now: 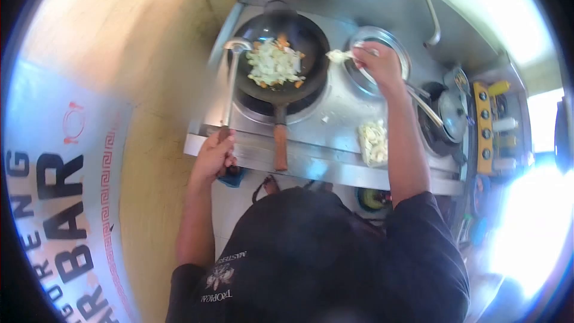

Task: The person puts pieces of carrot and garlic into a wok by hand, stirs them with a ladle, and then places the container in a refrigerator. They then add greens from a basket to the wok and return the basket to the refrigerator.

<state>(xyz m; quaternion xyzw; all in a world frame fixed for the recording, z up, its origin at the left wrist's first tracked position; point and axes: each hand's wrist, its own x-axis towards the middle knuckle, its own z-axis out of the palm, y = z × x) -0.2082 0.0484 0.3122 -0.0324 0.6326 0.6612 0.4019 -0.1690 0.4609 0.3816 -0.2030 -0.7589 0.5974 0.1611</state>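
My left hand (215, 154) is closed around the wooden grip of a long metal ladle (232, 81), its bowl resting over the left rim of a black wok (320, 42). Pale chopped vegetable (272, 64) with some orange-brown bits lies in the wok, whose wooden handle (280, 146) points towards me. Right of the wok, my right hand (379, 64) pinches a small clump of pale chopped vegetable (339, 55) above the stove, close to the wok's rim. Below my right forearm sits a clear container of pale chopped pieces (373, 142) at the counter's front edge.
A round metal pan (366, 33) stands behind my right hand. Farther right are a lidded pot (451, 116) and a yellow rack with bottles (483, 121). A metal tap (431, 18) juts from the back wall. A printed banner (72, 203) hangs at left.
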